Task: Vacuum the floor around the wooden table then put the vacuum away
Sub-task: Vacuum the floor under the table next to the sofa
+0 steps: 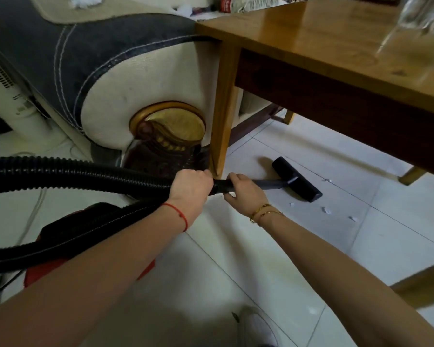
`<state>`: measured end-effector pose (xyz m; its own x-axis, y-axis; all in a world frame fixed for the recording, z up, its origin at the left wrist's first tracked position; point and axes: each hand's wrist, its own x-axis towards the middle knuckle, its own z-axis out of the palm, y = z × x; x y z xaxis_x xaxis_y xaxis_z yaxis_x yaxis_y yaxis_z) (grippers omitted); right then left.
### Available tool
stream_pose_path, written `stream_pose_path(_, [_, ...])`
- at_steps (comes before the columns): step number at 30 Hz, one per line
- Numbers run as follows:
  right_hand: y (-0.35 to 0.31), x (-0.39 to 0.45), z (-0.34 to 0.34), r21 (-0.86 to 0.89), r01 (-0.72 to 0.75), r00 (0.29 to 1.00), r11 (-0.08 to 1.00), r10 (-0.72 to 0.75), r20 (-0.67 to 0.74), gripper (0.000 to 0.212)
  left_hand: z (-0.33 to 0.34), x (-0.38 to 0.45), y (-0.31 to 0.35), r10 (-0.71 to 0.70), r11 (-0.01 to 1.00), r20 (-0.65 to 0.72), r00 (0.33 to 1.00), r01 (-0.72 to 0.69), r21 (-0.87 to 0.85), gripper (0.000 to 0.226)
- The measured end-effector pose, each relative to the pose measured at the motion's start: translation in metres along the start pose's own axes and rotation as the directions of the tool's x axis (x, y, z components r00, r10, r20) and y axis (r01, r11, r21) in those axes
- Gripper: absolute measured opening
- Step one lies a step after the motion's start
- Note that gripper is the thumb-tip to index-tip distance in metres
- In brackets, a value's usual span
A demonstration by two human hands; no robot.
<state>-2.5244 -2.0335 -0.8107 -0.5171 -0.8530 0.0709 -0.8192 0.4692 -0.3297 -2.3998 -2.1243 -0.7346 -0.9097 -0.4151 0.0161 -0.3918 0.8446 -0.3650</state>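
I see one vacuum, red and black, on the floor under my left arm. My left hand grips its one hose at the end; my right hand holds the one wand. The one nozzle sits on the floor beside the table corner leg. I count four paper scraps near the nozzle. No writing is readable.

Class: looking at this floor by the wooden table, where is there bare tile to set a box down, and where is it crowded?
Bare tile lies between the two forearms. Under the wooden table it is crowded: the floor head and paper scraps. At left, the hose and red vacuum body fill the floor beside the sofa.
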Motion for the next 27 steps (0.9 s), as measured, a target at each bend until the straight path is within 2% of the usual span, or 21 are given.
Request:
stream_pose_path(7, [0.083,0.008,0.012,-0.121,-0.041,0.996,0.992,0.031,-0.083,0.024,0.026,0.060,0.051,0.068,0.997,-0.052,0.996,-0.070,-0.041,0.024])
stream_pose_path(17, [0.194,-0.005,0.002,-0.095,-0.196,0.975,0.976,0.184,-0.124,0.026,0.031,0.132,0.146,0.187,0.972,-0.050,0.981,-0.192,-0.137,0.027])
stream_pose_path(22, [0.213,-0.018,-0.012,-0.053,-0.189,0.978,0.981,0.182,-0.103,0.025,0.023,0.139,0.167,0.210,0.966,-0.041,0.977,-0.213,-0.145,0.029])
stream_pose_path(27, [0.197,-0.020,-0.017,-0.012,-0.178,0.978,0.984,0.176,-0.116,0.024,0.011,0.127,0.153,0.208,0.972,-0.050,0.977,-0.212,-0.101,0.030])
